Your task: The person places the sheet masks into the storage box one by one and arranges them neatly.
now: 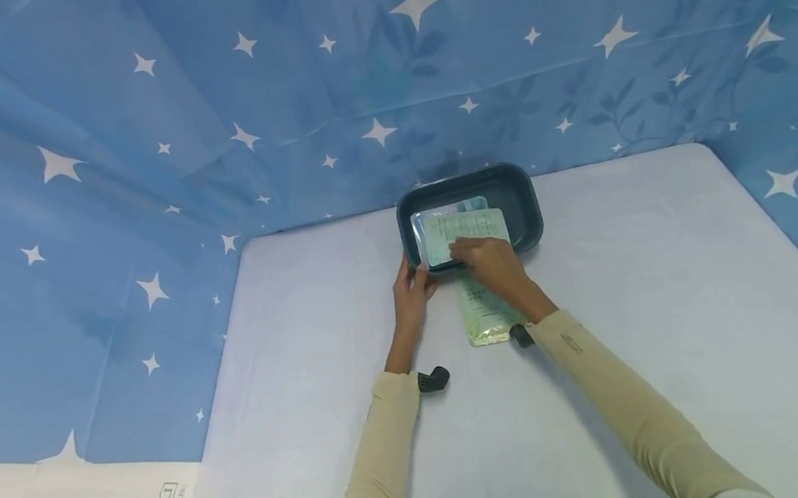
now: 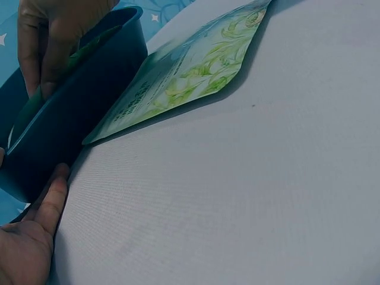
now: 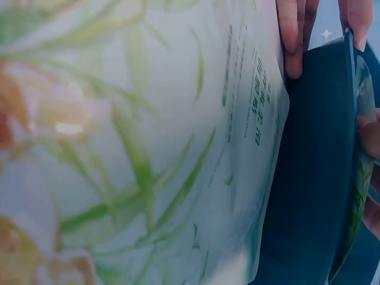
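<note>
A dark blue-green plastic basin [image 1: 520, 203] stands at the back of the table. My left hand [image 1: 412, 302] holds its near left corner, with the thumb at the rim and the fingers against the outer wall. Inside the basin, my right hand [image 1: 494, 266] pinches the near edge of a pale green packet [image 1: 468, 227]. Beneath that packet, another shiny packet [image 1: 470, 204] shows partly. A third green-and-white packet [image 2: 196, 68], printed with leaves, lies on the table against the basin's near side. My right forearm partly covers it in the head view.
White cloth covers the table [image 1: 318, 327]. A blue curtain [image 1: 317, 83] with white stars hangs close behind the basin and along both sides. Black wrist-camera mounts [image 1: 434, 379] stick out from the sleeves.
</note>
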Demonstrator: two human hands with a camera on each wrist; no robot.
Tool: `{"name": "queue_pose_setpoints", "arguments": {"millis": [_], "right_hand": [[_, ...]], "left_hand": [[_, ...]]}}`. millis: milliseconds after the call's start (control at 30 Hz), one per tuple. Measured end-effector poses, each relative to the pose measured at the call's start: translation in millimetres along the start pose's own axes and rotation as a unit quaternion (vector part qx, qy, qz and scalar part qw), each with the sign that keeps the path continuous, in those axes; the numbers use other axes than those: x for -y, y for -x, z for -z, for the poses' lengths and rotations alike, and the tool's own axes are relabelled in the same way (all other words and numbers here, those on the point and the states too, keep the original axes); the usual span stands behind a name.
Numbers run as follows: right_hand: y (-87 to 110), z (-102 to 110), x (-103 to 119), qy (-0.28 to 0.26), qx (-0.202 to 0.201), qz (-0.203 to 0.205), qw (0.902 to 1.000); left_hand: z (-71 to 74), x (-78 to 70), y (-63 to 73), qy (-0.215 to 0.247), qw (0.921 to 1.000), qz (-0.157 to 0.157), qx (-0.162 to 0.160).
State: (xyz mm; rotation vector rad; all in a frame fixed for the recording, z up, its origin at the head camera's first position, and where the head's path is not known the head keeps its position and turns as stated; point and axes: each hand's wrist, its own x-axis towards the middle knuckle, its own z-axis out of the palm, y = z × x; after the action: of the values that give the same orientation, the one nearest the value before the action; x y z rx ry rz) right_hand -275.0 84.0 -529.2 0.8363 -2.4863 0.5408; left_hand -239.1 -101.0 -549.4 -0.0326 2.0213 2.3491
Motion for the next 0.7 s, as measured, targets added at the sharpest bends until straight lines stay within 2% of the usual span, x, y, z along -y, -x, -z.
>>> {"name": "queue_pose_setpoints", "arguments": {"millis": [200, 467, 700], "right_hand": [[-2.6, -4.3, -4.4, 0.015, 0.031, 0.024, 0.9991], [-10.4, -2.4, -7.5, 0.022, 0.065, 0.061, 0.9957], [-15.5, -0.7, -9.4, 0.018, 0.104, 0.073, 0.9917]], "left_hand": [[0.7, 4.1, -1.4, 0.0, 1.0, -0.005, -0.004], [1.0, 21.6, -9.7, -0.028, 0.9992, -0.017, -0.021], [0.5, 23.4, -7.6, -0.031, 0.999, -0.009, -0.032]]}}
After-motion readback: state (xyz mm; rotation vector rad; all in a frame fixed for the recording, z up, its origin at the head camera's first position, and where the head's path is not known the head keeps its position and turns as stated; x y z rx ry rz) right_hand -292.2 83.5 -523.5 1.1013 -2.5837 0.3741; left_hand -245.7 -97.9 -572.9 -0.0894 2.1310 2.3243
